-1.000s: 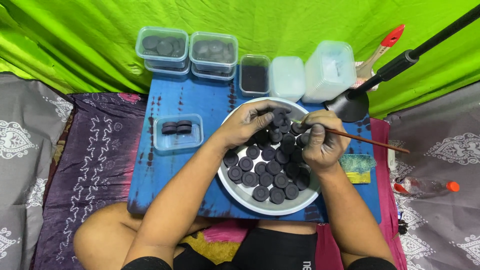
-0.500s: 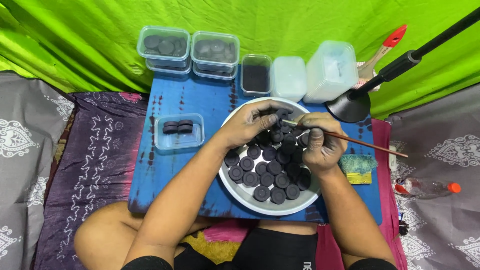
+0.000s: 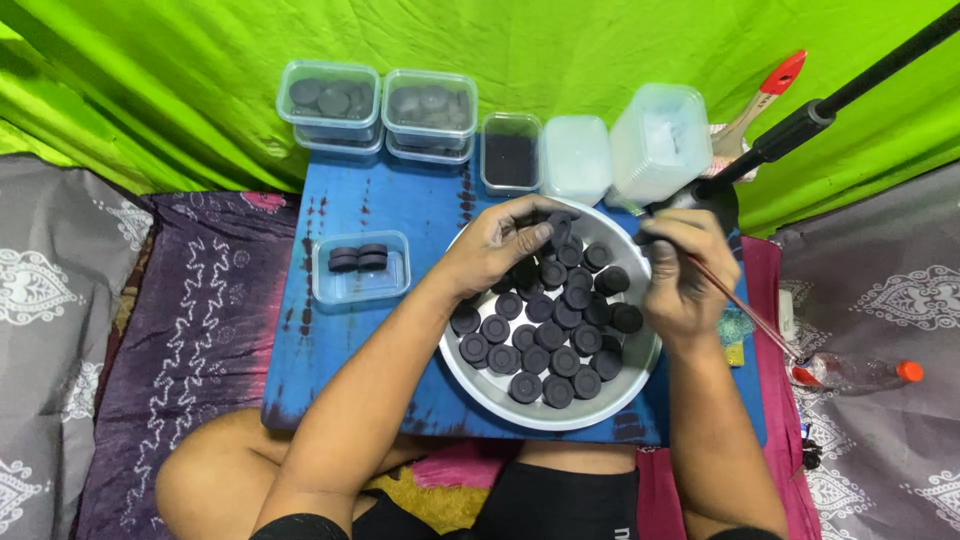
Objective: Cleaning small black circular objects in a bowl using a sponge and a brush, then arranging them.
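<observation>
Green cloth backdrop, blue board (image 3: 400,200) across our lap as the worktop. Our left hand (image 3: 500,245) is pinched closed on one dark disc (image 3: 558,228), held just above the far side of the round metal tray (image 3: 640,385). Our right hand (image 3: 685,275) is closed around a thin brush (image 3: 745,310), its tip end up near the held disc, exact contact too small to tell. Tray holds many more dark discs (image 3: 545,345), most lying flat in loose rows, a couple tilted near the right rim. Progress, judging by layout only: small clear tub (image 3: 360,268) left of the tray has just a few discs in it, two lidded tubs (image 3: 380,105) at the back look filled, so most of the tray is probably left to work through. Back row also has a tub of dark material (image 3: 512,155), two cloudy white containers (image 3: 625,150) and a red-handled brush (image 3: 765,95). Patterned cloth flanks the board, a plastic bottle (image 3: 860,372) lies at right.
</observation>
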